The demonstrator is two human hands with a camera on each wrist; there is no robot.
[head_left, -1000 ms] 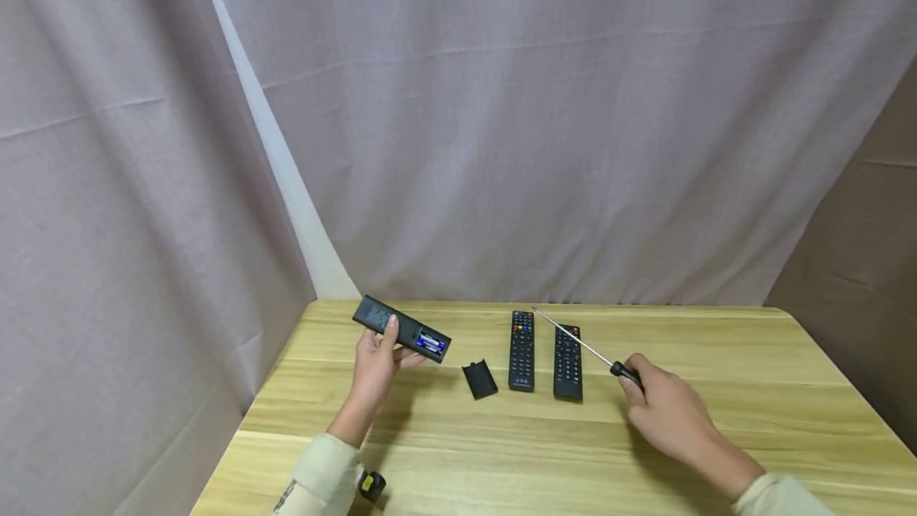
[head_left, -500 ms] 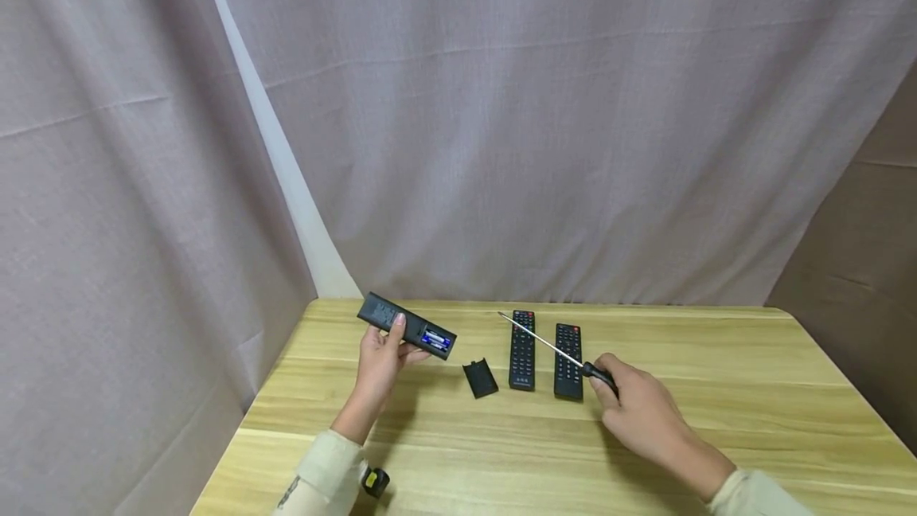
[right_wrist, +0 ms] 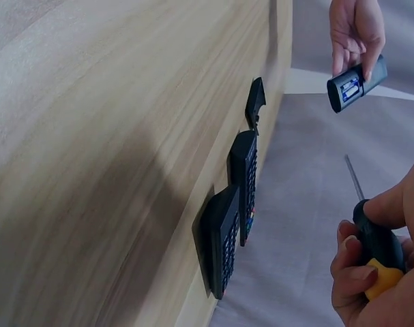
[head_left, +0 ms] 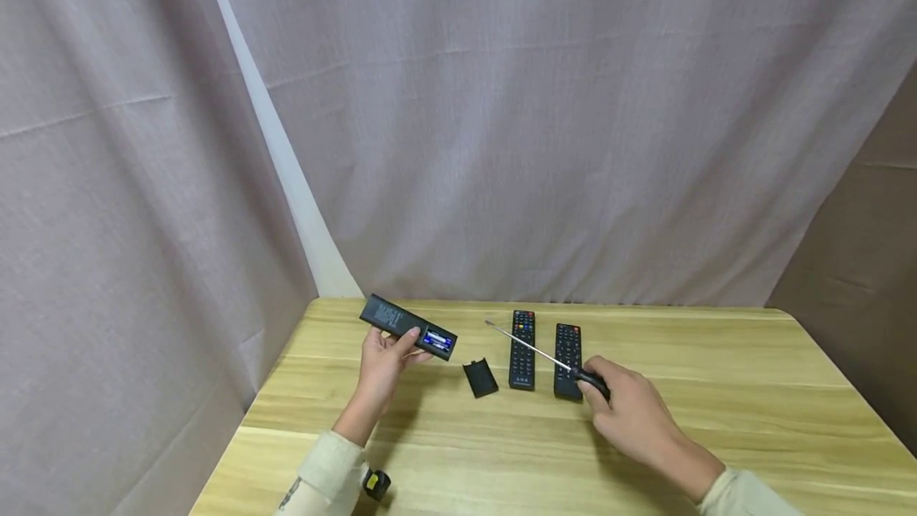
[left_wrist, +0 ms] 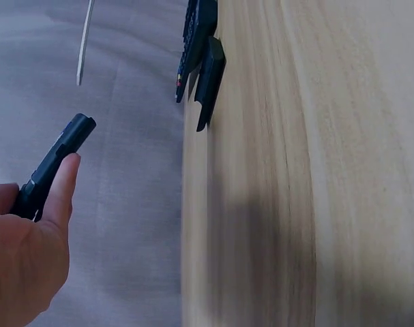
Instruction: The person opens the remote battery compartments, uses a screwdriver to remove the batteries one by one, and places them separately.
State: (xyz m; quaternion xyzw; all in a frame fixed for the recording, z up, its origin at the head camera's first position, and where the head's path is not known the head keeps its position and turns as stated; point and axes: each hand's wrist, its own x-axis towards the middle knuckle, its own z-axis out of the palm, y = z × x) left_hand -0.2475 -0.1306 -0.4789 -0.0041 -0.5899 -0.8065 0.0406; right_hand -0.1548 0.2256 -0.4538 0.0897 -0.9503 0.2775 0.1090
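Observation:
My left hand [head_left: 380, 365] holds a black remote control [head_left: 392, 317] above the table, back side up, thumb on its back. Its battery compartment is uncovered, and blue batteries [head_left: 437, 340] lie inside. In my right hand [head_left: 634, 412] is a screwdriver [head_left: 533, 348], its shaft pointing left toward the remote, tip apart from it. The right wrist view shows the black and yellow handle [right_wrist: 380, 248] gripped by curled fingers. A loose black battery cover [head_left: 481, 378] rests on the table between the hands.
Two more black remotes, one in the middle [head_left: 522, 369] and one to its right [head_left: 568, 353], lie button side up on the wooden table [head_left: 458, 452]. Grey curtains [head_left: 501, 142] hang behind the table's far edge.
My right hand has moved left with the screwdriver, bringing its tip nearer the held remote. My left thumb has slid along the remote's back toward the batteries.

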